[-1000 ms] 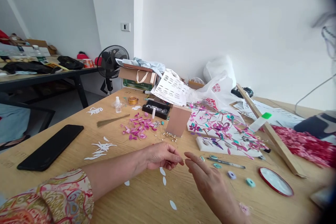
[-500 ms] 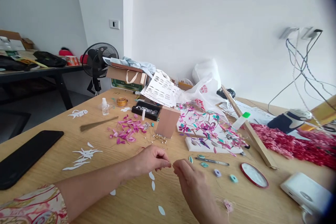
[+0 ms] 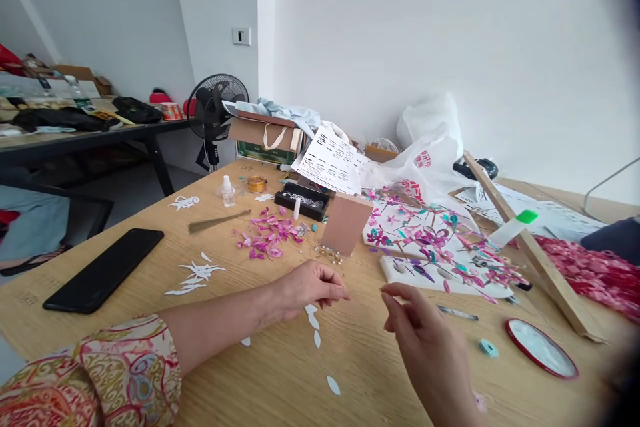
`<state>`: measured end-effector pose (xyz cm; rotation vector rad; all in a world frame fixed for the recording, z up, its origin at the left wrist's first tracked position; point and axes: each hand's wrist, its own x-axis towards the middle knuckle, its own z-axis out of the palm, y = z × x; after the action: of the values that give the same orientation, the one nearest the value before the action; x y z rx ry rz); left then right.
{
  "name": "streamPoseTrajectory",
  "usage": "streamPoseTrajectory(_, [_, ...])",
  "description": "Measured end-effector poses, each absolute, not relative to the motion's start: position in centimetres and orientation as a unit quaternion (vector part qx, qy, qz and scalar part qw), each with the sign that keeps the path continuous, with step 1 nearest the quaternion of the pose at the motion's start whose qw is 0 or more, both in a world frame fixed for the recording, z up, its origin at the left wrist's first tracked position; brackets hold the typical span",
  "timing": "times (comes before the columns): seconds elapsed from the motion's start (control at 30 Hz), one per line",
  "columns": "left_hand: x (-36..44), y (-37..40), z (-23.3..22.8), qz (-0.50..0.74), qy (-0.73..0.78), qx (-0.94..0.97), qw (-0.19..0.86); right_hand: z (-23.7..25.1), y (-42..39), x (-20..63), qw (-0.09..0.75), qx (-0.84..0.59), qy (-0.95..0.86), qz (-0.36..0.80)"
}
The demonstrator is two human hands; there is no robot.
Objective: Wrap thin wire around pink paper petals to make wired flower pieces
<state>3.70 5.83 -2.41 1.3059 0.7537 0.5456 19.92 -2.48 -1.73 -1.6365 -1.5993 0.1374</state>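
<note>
Our left hand (image 3: 307, 287) fingers pinched together, our right hand (image 3: 425, 340) thumb and forefinger pinched, white petals (image 3: 313, 317) on table (image 3: 280, 387) between them, what we pinch too small to tell

White paper petals (image 3: 313, 317), small pointed ovals, lie flat on the table: two touching just under the left hand (image 3: 310, 287), one just below those, one (image 3: 333, 385) further toward the near edge, one (image 3: 245, 341) beside the forearm. A thin wire between the fingertips (too fine to tell).
</note>
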Motion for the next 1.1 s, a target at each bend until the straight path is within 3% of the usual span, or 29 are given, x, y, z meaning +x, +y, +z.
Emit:
streamPoseTrajectory(0.1, [3.3, 6.1, -2.5, 0.201, 0.308, 0.495, 0.787, -1.8, -2.9, 19.8, 0.377, -0.536, -0.750, -0.089])
streamPoseTrajectory(0.3, [3.1, 6.1, -2.2, 0.142, 0.285, 0.458, 0.830, -3.9, -2.6, 20.1, 0.253, -0.474, -0.833, -0.131])
streamPoseTrajectory(0.57, [3.4, 5.6, -2.2, 0.150, 0.303, 0.527, 0.780, -2.4, -2.8, 19.1, 0.331, -0.518, -0.788, -0.031])
streamPoseTrajectory(0.63, [3.5, 5.2, -1.9, 0.188, 0.320, 0.611, 0.699, -2.2, -2.7, 18.7, 0.353, -0.576, -0.736, 0.041])
streamPoseTrajectory(0.8, [3.3, 4.6, -1.7, 0.248, 0.217, 0.902, 0.280, -2.9, -2.0, 18.2, 0.415, -0.646, -0.549, 0.330])
streamPoseTrajectory(0.87, [3.3, 4.6, -1.9, 0.240, 0.181, 0.935, 0.187, -3.2, -1.7, 18.5, 0.436, -0.635, -0.501, 0.394])
streamPoseTrajectory(0.97, [3.4, 4.9, -2.2, 0.269, 0.242, 0.891, 0.273, -3.4, -1.5, 19.3, 0.445, -0.647, -0.489, 0.378])
streamPoseTrajectory(1.1, [3.6, 5.7, -2.5, 0.264, 0.350, 0.656, 0.614, -2.6, -2.1, 20.3, 0.431, -0.688, -0.561, 0.162])
